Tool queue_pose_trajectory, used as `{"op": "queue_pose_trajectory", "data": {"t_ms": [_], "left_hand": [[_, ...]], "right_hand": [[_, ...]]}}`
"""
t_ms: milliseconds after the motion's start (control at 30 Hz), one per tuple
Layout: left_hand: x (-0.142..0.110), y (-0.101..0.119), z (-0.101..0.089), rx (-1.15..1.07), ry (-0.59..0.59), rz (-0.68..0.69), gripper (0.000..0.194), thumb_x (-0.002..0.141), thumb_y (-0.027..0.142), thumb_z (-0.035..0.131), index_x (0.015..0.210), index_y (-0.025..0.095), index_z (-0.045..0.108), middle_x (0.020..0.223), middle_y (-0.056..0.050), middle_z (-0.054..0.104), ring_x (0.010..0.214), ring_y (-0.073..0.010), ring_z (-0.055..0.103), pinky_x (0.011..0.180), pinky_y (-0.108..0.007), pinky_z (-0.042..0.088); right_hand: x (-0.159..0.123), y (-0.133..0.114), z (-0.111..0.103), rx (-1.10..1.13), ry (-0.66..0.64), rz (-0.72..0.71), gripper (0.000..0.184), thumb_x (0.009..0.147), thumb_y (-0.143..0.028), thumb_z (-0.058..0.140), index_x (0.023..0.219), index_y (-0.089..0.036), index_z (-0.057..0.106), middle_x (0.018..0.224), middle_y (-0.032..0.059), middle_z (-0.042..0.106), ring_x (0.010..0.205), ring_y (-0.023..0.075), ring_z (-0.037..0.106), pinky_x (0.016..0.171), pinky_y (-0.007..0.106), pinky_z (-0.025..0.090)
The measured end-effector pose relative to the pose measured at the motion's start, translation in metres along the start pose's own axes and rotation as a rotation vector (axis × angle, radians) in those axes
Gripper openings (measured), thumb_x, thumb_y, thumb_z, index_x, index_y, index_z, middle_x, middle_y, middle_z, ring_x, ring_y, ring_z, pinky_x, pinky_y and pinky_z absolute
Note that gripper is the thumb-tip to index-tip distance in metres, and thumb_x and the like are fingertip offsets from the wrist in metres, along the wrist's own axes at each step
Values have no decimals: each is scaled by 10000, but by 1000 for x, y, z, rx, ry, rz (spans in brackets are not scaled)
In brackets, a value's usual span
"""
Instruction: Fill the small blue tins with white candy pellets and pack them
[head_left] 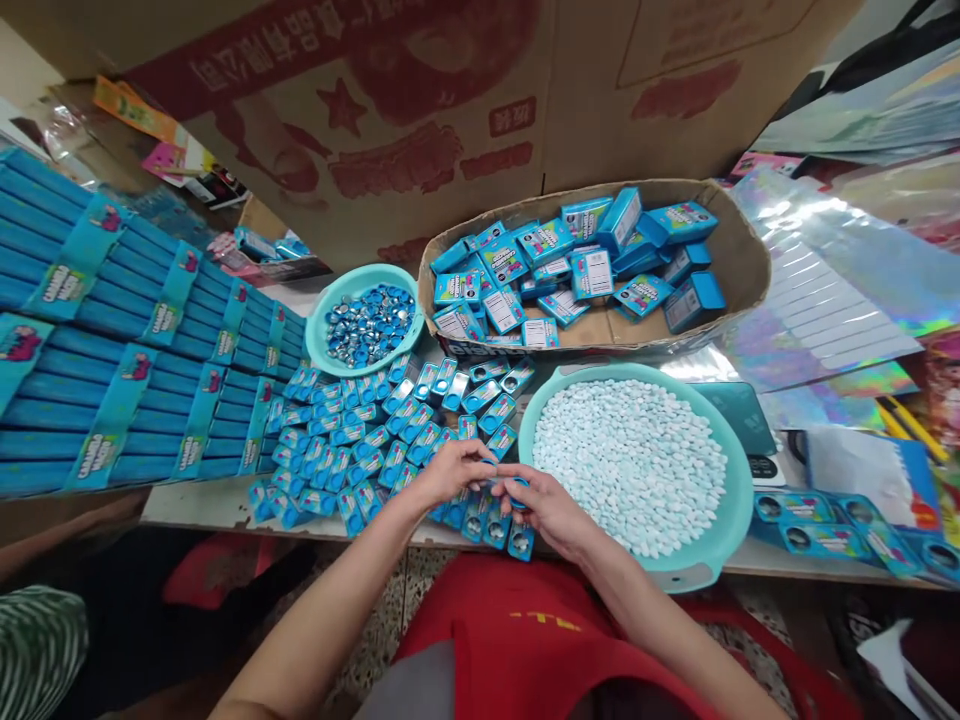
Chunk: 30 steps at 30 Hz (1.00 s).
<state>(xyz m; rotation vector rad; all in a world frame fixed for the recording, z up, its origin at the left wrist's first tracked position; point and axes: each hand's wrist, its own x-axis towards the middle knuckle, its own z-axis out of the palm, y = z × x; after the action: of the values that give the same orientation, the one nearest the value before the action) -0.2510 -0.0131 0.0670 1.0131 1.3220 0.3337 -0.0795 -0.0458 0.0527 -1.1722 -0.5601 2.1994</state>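
Observation:
My left hand (456, 472) is closed in a pinch above rows of small blue boxes (395, 464); the thing at its fingertips is mostly hidden. Close beside it, my right hand (553, 512) has its fingers curled round a blue round cap (519, 490), and the fingertips of both hands nearly meet. Below them stand blue boxes with round openings (495, 527). To the right of my hands is a wide turquoise basin (739, 500) heaped with pale mint-coloured candies (630, 460). A smaller turquoise bowl (319, 345) holds blue and silver caps (369, 325).
A cut-down cardboard tray (739, 260) of blue printed boxes (544, 240) lies behind. Stacked blue display packs (135, 390) wall the left side. A large carton (450, 100) stands at the back. On the right are a scale (763, 468), shiny sheets (825, 270) and more boxes (825, 540).

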Motion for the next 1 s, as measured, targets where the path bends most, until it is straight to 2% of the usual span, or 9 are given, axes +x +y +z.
{"op": "queue_pose_trajectory", "data": {"t_ms": [67, 167, 300, 367, 433, 533, 700, 800, 1000], "left_hand": [[-9, -9, -16, 45, 97, -22, 175, 695, 282, 594, 797, 141, 618, 575, 36, 545, 518, -95, 517, 552, -222, 426], [-29, -28, -26, 196, 122, -138, 141, 718, 198, 533, 824, 148, 610, 611, 32, 556, 527, -106, 548, 565, -230, 440], [-44, -50, -1, 621, 98, -141, 105, 738, 185, 540, 820, 164, 600, 711, -14, 631, 700, -165, 620, 639, -247, 437], [-44, -50, 16, 875, 83, -127, 191, 765, 207, 544, 945, 173, 598, 835, -56, 674, 834, -208, 635, 694, -270, 431], [-40, -45, 29, 1046, 63, -210, 338, 795, 223, 528, 1128, 167, 535, 908, -101, 685, 889, -246, 639, 700, -297, 431], [-31, -36, 37, 1132, 58, -340, 437, 798, 245, 538, 1216, 137, 470, 931, -142, 684, 911, -278, 640, 677, -313, 436], [-26, -34, 29, 1132, 67, -358, 420, 768, 270, 584, 1160, 144, 501, 942, -139, 675, 935, -286, 626, 678, -316, 428], [-33, -36, 24, 1032, 77, -264, 349, 782, 312, 573, 1103, 178, 542, 871, -75, 670, 863, -240, 623, 671, -289, 411], [-45, -25, 42, 606, -55, 269, 234, 835, 288, 469, 990, 244, 640, 908, -9, 602, 780, -136, 555, 682, -231, 397]], "right_hand": [[-2, 4, 4, 67, 9, 27, 406, 603, -391, 755, 915, -185, 598, 819, 15, 675, 607, 106, 577, 492, 210, 352], [-6, 15, 4, 39, 42, 50, 382, 595, -434, 754, 813, -187, 561, 796, 28, 688, 600, 122, 584, 487, 218, 353], [-15, 28, -2, -97, 29, 89, 398, 594, -482, 749, 795, -171, 605, 620, -2, 647, 479, 83, 495, 489, 226, 338], [-19, 31, -7, -148, 43, 90, 414, 608, -501, 733, 835, -169, 636, 569, -19, 613, 463, 79, 471, 507, 238, 346], [-23, 32, -11, -176, 74, 78, 424, 626, -503, 716, 882, -172, 651, 562, -26, 596, 477, 88, 476, 522, 250, 356], [-27, 33, -15, -182, 126, 54, 414, 647, -445, 700, 965, -187, 644, 614, -26, 596, 511, 99, 485, 540, 261, 376], [-34, 38, -16, -123, 187, 14, 440, 627, -318, 672, 1040, -194, 584, 865, 22, 627, 654, 139, 565, 540, 262, 407], [-37, 44, -11, -119, 171, 12, 512, 648, -293, 638, 1136, -191, 519, 889, 44, 639, 688, 158, 591, 531, 262, 408], [-29, 56, -1, -103, 105, -39, 743, 645, -257, 619, 1338, -202, 357, 929, 40, 641, 685, 149, 567, 515, 249, 422]]}}
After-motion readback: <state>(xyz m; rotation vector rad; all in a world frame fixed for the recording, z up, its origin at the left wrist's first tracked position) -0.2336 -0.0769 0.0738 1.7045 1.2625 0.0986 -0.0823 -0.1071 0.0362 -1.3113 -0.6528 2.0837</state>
